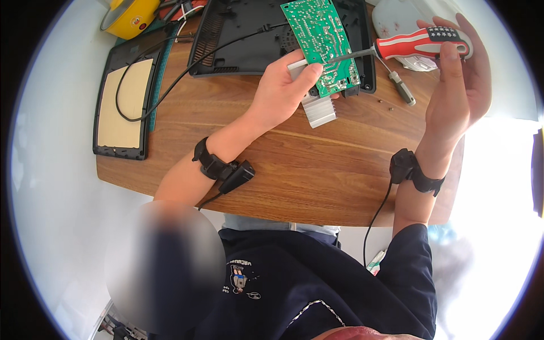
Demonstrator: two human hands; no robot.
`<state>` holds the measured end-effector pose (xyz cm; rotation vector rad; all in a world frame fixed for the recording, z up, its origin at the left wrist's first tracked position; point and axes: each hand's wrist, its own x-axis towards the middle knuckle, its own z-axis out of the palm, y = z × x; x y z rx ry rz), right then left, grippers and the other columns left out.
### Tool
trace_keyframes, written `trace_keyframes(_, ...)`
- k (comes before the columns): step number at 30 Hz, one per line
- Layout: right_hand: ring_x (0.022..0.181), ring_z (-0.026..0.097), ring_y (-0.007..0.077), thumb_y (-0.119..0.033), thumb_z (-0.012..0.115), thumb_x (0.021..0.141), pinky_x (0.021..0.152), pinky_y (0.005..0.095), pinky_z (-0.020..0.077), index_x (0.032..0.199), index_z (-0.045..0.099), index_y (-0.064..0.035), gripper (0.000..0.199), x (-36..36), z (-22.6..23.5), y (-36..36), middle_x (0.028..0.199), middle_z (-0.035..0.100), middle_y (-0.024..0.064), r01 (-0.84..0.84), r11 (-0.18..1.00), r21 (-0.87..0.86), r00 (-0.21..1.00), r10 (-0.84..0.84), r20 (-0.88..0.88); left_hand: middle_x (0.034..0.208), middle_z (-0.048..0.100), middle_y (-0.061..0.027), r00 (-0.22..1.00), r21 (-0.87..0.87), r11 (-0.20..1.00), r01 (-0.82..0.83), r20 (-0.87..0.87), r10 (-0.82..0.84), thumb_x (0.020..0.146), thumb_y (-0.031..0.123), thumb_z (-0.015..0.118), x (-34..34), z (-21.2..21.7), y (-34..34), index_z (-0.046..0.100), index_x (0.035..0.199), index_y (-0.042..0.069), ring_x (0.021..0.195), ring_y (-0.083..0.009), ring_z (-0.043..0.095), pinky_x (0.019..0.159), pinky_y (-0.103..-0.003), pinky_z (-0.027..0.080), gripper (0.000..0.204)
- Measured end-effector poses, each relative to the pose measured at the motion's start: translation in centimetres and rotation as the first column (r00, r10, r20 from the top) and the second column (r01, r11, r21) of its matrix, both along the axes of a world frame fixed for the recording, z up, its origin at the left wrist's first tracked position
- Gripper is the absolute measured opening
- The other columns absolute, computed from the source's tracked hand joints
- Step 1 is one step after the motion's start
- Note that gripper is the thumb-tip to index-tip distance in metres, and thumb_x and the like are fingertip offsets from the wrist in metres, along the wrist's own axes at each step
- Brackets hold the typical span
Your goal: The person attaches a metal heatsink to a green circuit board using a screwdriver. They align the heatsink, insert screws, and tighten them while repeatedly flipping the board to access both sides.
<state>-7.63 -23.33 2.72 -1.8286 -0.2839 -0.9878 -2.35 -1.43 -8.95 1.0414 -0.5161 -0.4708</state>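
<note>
My left hand (283,90) grips a green circuit board (320,34) by its lower left edge, thumb on the soldered face. A silver finned heat sink (319,111) sticks out below the board. My right hand (462,85) holds a screwdriver (405,44) with a red, white and black star-patterned handle, thumb along the grip. Its shaft reaches left across the board, the tip close to my left thumb; whether it touches the board I cannot tell. Behind the board lies a black plastic housing (238,34) with vent slots, partly hidden by the board.
A second screwdriver (402,88) with a grey handle lies right of the housing, near two small screws (386,105). At left, a black panel with a cream sheet (126,105) rests by a black cable (164,93). A yellow pot (129,20) stands at the far left.
</note>
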Motion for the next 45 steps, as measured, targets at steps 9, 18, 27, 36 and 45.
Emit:
trace_keyframes(9, 0.111, 0.07, 0.0346, -0.008, 0.061, 0.102, 0.093, 0.0376, 0.0578, 0.138, 0.053, 0.0116, 0.043, 0.5, 0.4, -4.0, 0.121, 0.068, 0.0252, 0.106, 0.991, 0.087, 0.994, -0.102, -0.045, 0.117, 0.071, -0.0153, 0.999, 0.009, 1.0, 0.005, 0.046, -0.005, 0.109, 0.016, 0.049, 0.4, -0.1, 0.0, 0.056, 0.131, -0.004, 0.096, -0.0275, 0.074, 0.085, -0.04, 0.063, 0.03)
trace_keyframes(18, 0.094, 0.066, 0.0139, 0.0, 0.067, 0.093, 0.077, 0.0277, 0.0566, 0.132, 0.06, 0.001, 0.04, 2.0, -1.2, -3.4, 0.105, 0.067, 0.0081, 0.275, 0.96, -0.047, 0.927, -0.278, -0.253, 0.12, 0.07, -0.015, 0.998, 0.008, 0.998, -0.061, -0.01, 0.061, 0.109, 0.014, 0.046, 0.0, 0.4, -0.3, 0.056, 0.13, -0.005, 0.1, -0.0255, 0.073, 0.086, -0.042, 0.065, 0.03)
trace_keyframes(27, 0.091, 0.066, 0.0144, 0.0, 0.066, 0.094, 0.076, 0.028, 0.0559, 0.131, 0.06, 0.0018, 0.038, 1.4, -0.6, -3.7, 0.102, 0.067, 0.0081, 0.33, 0.943, -0.041, 0.937, -0.333, -0.111, 0.119, 0.07, -0.0157, 0.998, 0.05, 0.997, -0.055, 0.022, 0.054, 0.108, 0.015, 0.046, 0.0, 0.2, 0.0, 0.057, 0.128, -0.005, 0.099, -0.0278, 0.073, 0.084, -0.043, 0.065, 0.03)
trace_keyframes(36, 0.093, 0.07, 0.0271, -0.009, 0.072, 0.088, 0.079, 0.0373, 0.0555, 0.125, 0.066, -0.0024, 0.038, 0.9, -0.4, -7.0, 0.1, 0.071, 0.0174, 0.466, 0.781, -0.416, 0.775, -0.587, -0.234, 0.117, 0.07, -0.0159, 0.997, 0.042, 0.996, -0.08, -0.018, 0.081, 0.108, 0.014, 0.048, -0.3, 0.3, -0.3, 0.057, 0.126, -0.005, 0.098, -0.0266, 0.073, 0.085, -0.042, 0.065, 0.028)
trace_keyframes(45, 0.094, 0.069, 0.0348, -0.007, 0.073, 0.084, 0.082, 0.0414, 0.054, 0.119, 0.067, -0.0017, 0.036, 1.5, -1.2, -6.7, 0.104, 0.071, 0.0196, 0.507, 0.729, -0.46, 0.783, -0.613, -0.107, 0.116, 0.071, -0.0163, 0.997, 0.055, 0.996, -0.072, -0.013, 0.073, 0.108, 0.014, 0.048, -0.2, 0.2, -0.3, 0.057, 0.126, -0.006, 0.096, -0.0274, 0.074, 0.084, -0.041, 0.064, 0.028)
